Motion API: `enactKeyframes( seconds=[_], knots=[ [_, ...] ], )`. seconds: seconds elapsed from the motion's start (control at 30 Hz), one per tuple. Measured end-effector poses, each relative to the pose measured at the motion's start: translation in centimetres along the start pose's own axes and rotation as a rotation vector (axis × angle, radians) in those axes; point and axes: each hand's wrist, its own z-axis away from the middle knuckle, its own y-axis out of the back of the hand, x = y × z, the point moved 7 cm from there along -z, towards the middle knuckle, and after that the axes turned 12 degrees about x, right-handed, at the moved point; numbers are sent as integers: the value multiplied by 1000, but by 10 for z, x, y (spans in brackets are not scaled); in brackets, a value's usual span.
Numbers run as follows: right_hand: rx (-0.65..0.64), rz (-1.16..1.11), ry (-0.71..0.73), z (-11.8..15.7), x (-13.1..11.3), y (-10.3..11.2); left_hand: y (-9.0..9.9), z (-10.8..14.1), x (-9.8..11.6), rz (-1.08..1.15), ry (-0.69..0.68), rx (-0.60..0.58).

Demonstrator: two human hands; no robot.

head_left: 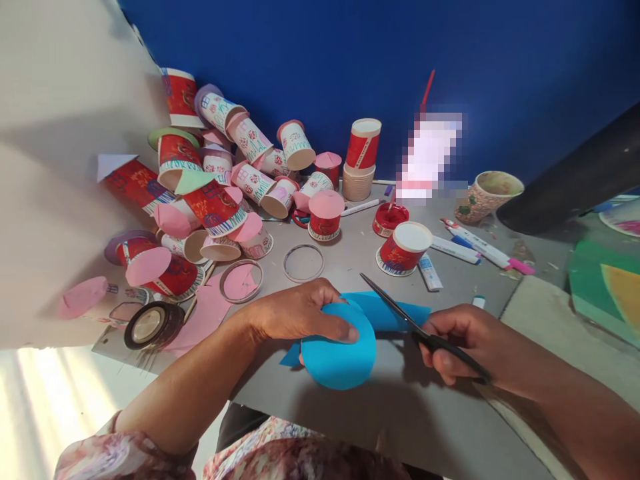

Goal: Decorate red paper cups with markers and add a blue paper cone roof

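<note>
My left hand (305, 317) pinches a round piece of bright blue paper (340, 363), thumb lying on top of it and fingers hidden underneath. Behind the disc, a longer strip of blue paper (380, 310) extends to the right, and a small blue corner pokes out at the left. Black-handled scissors (435, 340) are gripped in my right hand (463, 343), their blades pointing up and left across the strip. The blades look nearly closed. Whether they touch the paper I cannot tell.
Several decorated paper cups (215, 207) with paper tops crowd the left. Tape rolls (153, 325) and pink paper (207, 313) lie nearer. A red paint pot (390, 219), a red cup (404, 248), markers (465, 247) and a patterned cup (490, 195) stand ahead, before a blue wall.
</note>
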Motion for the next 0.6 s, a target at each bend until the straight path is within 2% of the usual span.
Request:
enactKeyframes(
  seconds=[0.1,0.2,0.3,0.47,0.53,0.6],
  knots=[
    [-57,-43,46,3,-5,-1,2,0,0,90,24,69],
    [-100,-82,64,8,-9,-3,4,1,8,238,-30,148],
    [-46,-131,90,13,-15,2,13,7,20,390,-133,270],
    [100,-211,149,13,-21,12,37,16,32,537,-296,539],
    [106,-236,190,10,-21,13,40,16,30,579,-314,573],
    [62,-231,222,6,-20,9,35,11,27,574,-300,528]
  ],
)
